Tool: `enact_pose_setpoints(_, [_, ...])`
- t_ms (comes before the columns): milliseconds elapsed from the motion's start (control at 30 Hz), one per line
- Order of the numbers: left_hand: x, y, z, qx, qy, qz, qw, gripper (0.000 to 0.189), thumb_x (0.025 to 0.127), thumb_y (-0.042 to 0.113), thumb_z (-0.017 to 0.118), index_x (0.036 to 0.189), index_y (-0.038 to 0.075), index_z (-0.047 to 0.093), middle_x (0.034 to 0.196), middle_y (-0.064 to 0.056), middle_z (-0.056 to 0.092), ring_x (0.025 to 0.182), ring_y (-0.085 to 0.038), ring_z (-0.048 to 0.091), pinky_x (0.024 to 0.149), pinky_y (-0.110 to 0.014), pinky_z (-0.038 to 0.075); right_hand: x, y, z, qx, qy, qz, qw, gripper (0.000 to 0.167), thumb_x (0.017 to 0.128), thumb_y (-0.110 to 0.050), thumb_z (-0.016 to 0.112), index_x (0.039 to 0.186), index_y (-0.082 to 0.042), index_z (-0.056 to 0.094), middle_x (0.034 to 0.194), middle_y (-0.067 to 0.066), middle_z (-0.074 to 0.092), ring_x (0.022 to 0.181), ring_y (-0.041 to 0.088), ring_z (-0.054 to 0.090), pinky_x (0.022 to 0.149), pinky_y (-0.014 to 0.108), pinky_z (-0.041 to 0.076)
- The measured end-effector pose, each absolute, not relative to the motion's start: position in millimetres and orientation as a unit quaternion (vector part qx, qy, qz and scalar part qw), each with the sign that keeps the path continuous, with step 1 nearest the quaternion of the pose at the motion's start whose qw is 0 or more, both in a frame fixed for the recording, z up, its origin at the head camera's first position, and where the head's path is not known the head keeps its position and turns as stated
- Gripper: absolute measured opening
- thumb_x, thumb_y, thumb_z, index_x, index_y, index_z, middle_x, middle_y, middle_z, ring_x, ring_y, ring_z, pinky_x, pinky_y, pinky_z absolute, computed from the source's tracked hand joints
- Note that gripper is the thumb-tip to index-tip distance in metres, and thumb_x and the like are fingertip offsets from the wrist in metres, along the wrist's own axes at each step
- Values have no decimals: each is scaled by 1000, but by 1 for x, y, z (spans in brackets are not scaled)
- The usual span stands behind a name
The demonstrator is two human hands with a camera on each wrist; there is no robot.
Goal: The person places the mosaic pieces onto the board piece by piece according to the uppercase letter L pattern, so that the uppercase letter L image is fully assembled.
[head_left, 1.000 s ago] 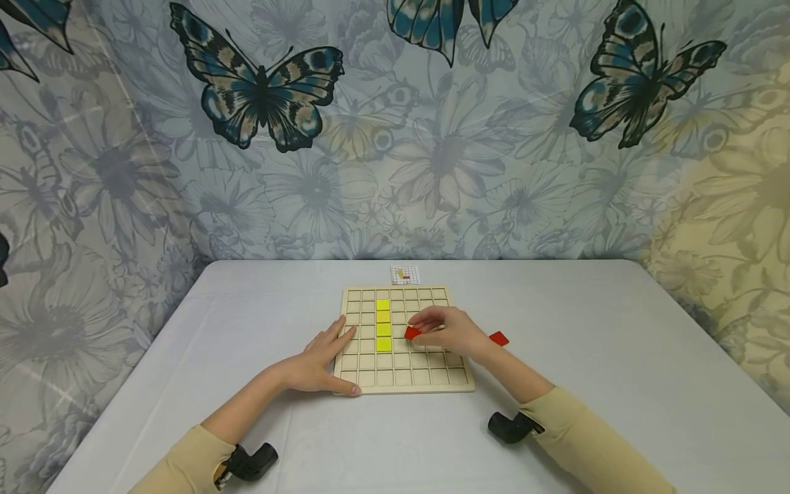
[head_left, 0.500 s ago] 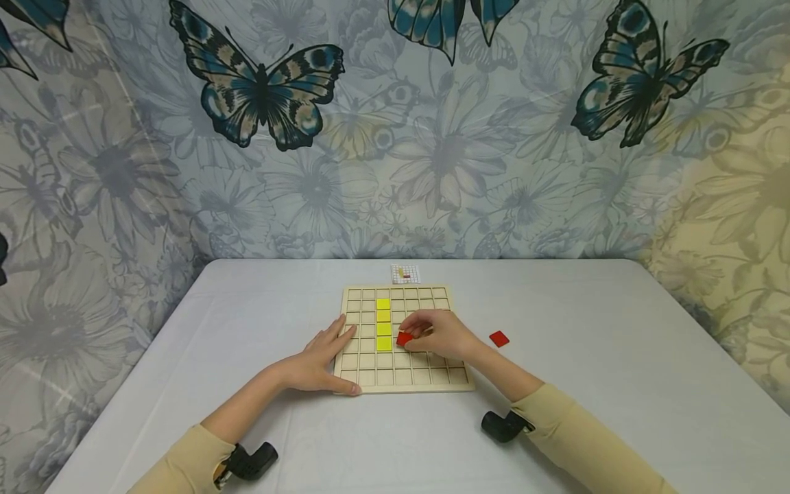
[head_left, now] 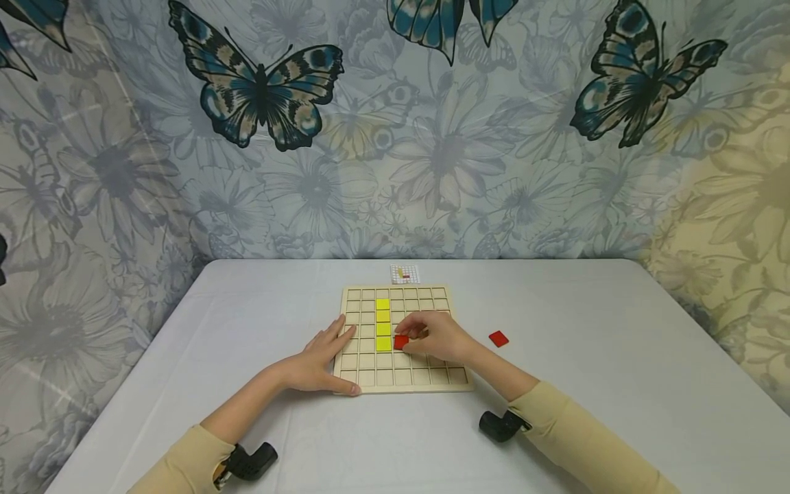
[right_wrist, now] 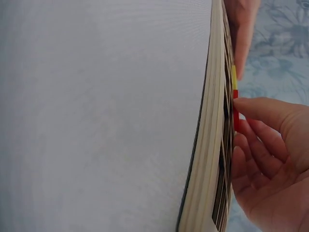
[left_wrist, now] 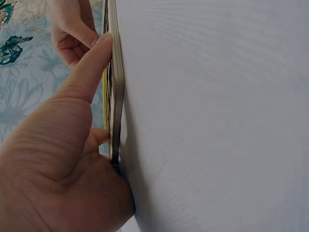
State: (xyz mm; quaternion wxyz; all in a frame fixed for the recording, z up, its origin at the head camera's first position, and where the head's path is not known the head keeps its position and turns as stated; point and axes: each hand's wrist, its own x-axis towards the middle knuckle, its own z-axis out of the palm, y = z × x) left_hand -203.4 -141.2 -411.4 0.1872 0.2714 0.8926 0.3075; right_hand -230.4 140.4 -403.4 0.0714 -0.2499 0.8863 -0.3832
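A square wooden grid board (head_left: 360, 377) lies on the white table. My left hand (head_left: 313, 365) rests along its left edge, fingers spread and straight, thumb at the near left corner. Several yellow square tiles (head_left: 383, 328) form one column in the grid. Just right of the lowest yellow tile, my right hand (head_left: 438, 336) pinches a red square tile (head_left: 400, 342) between thumb and fingers. In the right wrist view this red tile (right_wrist: 236, 116) sits right at the board's surface, beside a yellow tile (right_wrist: 234, 77).
Another red tile (head_left: 498, 339) lies on the table right of the board. Behind the board is a small printed card (head_left: 404, 274) with a coloured grid pattern. A butterfly-patterned wall covering (head_left: 444, 171) stands behind the table.
My right hand has moved left and slightly nearer with the red tile, which now lines up beside the lowest yellow one. My left hand has stayed in place.
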Motion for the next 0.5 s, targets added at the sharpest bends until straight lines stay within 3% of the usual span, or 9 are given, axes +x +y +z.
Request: enact_pose_setpoints(500, [-204, -142, -414, 277, 893, 304, 181, 111, 78, 49, 79, 156, 5, 14, 161, -19, -8, 148, -35, -6, 117, -54, 3, -228, 142, -399, -257, 881, -390, 77, 23, 82, -11, 78, 105, -13, 74, 93, -3, 67, 83, 13, 58, 77, 29, 51])
